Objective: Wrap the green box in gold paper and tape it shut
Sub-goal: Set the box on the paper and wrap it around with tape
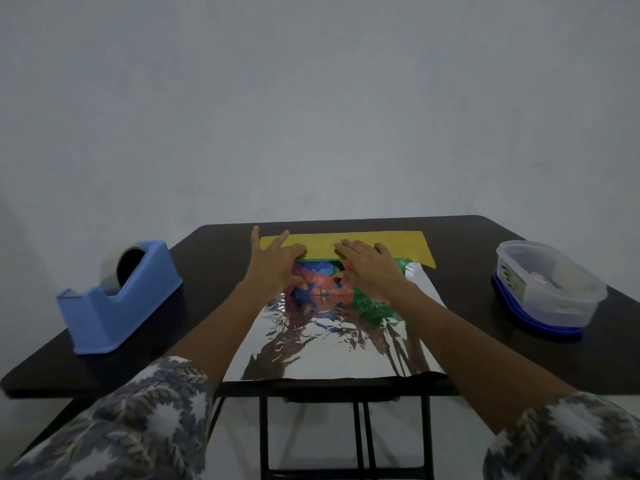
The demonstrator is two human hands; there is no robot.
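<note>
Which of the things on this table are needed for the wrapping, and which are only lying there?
Belongs to the job:
green box, with the left hand and right hand resting on it
gold paper
blue tape dispenser

Only lying about:
clear plastic container with a blue lid

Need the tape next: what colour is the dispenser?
Blue; the tape dispenser shows best in the head view.
</note>
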